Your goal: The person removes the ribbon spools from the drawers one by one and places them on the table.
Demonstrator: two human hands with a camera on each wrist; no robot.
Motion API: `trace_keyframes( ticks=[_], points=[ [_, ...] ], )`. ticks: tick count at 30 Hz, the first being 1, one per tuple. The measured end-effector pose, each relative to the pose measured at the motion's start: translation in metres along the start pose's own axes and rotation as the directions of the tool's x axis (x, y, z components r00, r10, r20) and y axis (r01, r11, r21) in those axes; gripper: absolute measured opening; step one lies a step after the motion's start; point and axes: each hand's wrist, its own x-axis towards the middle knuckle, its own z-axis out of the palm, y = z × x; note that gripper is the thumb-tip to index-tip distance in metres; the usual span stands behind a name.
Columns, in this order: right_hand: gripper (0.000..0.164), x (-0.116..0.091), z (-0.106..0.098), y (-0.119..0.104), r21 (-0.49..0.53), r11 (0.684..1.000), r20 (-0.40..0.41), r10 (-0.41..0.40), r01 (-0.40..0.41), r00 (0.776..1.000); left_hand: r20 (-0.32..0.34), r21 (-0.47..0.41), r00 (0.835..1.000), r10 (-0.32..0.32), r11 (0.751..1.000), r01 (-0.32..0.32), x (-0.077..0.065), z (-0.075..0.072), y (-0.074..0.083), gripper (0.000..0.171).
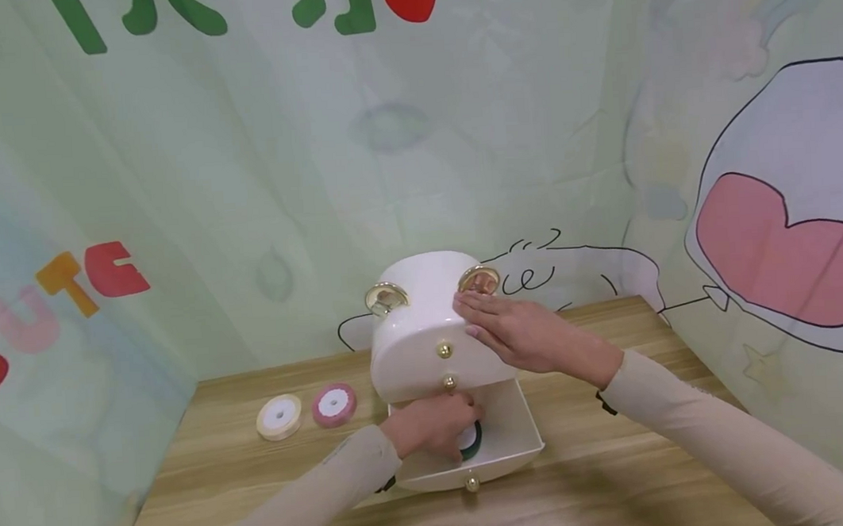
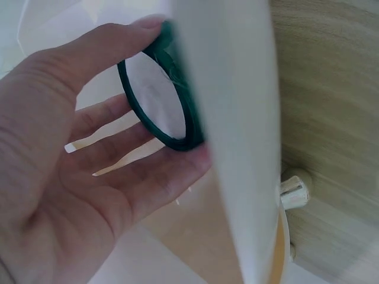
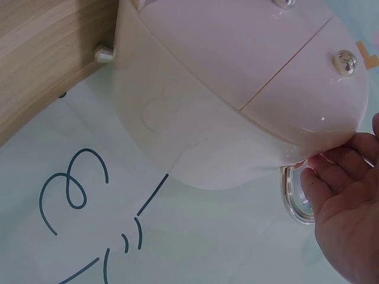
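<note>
A white rounded storage box (image 1: 431, 306) with gold ring-shaped ears stands on the wooden table. Its bottom drawer (image 1: 512, 425) is pulled out toward me. Inside it, my left hand (image 1: 433, 427) grips a spool of dark green ribbon (image 2: 189, 121); in the left wrist view the thumb is at one edge and the fingers lie along the opposite side. My right hand (image 1: 521, 333) rests on the box's upper right, fingers extended beside the right ear (image 3: 293, 198). The left hand hides part of the spool in the head view.
Left of the box lie a cream ribbon spool (image 1: 279, 417) and a pink ribbon spool (image 1: 334, 404) on the table (image 1: 217, 448). Gold knobs (image 1: 444, 350) stick out from the drawer fronts. A printed cloth (image 1: 281, 183) hangs behind and at both sides.
</note>
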Motion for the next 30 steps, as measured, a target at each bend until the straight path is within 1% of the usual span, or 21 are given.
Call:
trace_keyframes(
  ticks=[4,7,12,18,22,26,30],
  points=[
    [0.049,0.000,0.001,-0.001,0.009,1.000,-0.003,0.000,0.000,1.000,0.008,0.013,1.000,-0.001,1.000,0.001,-0.003,0.000,0.001,0.056],
    [0.049,0.000,0.001,-0.001,0.011,1.000,-0.004,0.003,-0.003,1.000,0.018,0.003,1.000,-0.002,1.000,0.002,-0.005,-0.001,-0.001,0.055],
    [0.049,-0.001,0.002,-0.001,0.013,1.000,0.001,0.014,-0.014,1.000,0.012,-0.057,1.000,-0.009,0.998,0.010,-0.011,-0.002,-0.004,0.056],
    [0.049,0.000,0.002,-0.002,0.023,0.999,0.009,0.024,-0.024,1.000,-0.012,-0.108,1.000,-0.013,0.994,0.012,-0.024,-0.009,-0.003,0.056],
    [0.049,0.000,0.002,-0.002,0.018,1.000,0.000,0.017,-0.017,1.000,-0.005,-0.183,1.000,-0.028,0.983,0.027,-0.033,-0.017,-0.003,0.056],
    [0.049,0.000,0.002,-0.002,0.016,1.000,-0.006,0.013,-0.012,1.000,0.019,-0.263,0.998,-0.058,0.963,0.061,-0.043,-0.026,-0.003,0.058],
    [0.049,0.000,0.002,-0.003,0.014,1.000,-0.012,0.013,-0.012,1.000,-0.004,-0.299,0.997,-0.071,0.952,0.066,-0.053,-0.035,-0.004,0.060]
  ],
)
